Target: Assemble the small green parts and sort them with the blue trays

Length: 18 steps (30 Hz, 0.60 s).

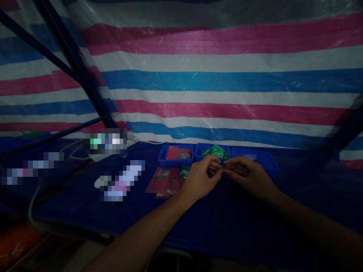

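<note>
Centrally, left hand [200, 179] meets right hand [249, 175] before trays [176, 163]

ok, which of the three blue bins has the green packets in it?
The middle blue plastic bin, heaped with green packets. The left bin holds red packets; what the right bin holds is too dim to tell.

Trays [176, 163] sit in a row along the table's [227, 226] far edge. Packets [166, 182] lie before the leftmost, left of the left hand [200, 177].

Small dark piece [224, 165], indistinct, pinched between fingers [216, 163] just in front of blue bins [176, 163]
</note>
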Available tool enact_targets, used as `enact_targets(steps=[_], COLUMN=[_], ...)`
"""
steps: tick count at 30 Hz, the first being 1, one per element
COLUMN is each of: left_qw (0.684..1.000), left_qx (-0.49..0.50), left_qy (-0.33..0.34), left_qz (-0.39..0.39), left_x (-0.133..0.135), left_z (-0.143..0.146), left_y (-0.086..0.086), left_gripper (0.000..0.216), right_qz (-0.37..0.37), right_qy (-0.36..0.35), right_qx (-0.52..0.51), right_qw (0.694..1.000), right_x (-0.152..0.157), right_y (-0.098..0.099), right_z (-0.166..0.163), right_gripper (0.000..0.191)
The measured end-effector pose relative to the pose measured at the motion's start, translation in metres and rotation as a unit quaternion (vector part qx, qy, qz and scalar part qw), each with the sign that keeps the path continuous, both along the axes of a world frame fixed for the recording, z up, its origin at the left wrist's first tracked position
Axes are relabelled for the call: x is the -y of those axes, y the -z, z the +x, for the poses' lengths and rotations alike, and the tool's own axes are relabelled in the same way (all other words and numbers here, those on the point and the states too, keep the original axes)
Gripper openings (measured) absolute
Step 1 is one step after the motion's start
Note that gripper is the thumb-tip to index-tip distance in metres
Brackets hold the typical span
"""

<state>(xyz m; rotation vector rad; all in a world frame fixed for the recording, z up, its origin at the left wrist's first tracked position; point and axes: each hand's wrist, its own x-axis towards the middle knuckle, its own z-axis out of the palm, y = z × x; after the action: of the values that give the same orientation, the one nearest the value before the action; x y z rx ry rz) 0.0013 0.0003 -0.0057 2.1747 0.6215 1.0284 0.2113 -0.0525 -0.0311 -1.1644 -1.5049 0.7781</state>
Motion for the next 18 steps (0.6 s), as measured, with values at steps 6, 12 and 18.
enact_targets(steps=[6, 12, 18], left_qw=[1.0, 0.998, 0.997], left_qx=[-0.005, 0.01, 0.009], left_qy=[-0.009, 0.044, 0.061], left_qz=[-0.004, -0.044, -0.045], left_x=[0.0008, 0.0013, 0.0045], left_z=[0.0004, 0.003, 0.0042], left_y=[0.0009, 0.0051, 0.0045], left_gripper=[0.029, 0.035, 0.041], right_qz=[-0.006, -0.019, -0.016], right_qy=[-0.028, -0.05, -0.075], right_qx=[-0.022, -0.013, -0.032], right_qw=[0.999, 0.998, 0.997], right_x=[0.0014, 0.0049, 0.0069], right_y=[0.0011, -0.0023, -0.0043], right_z=[-0.0023, -0.0057, -0.006], right_gripper=[0.033, 0.022, 0.019])
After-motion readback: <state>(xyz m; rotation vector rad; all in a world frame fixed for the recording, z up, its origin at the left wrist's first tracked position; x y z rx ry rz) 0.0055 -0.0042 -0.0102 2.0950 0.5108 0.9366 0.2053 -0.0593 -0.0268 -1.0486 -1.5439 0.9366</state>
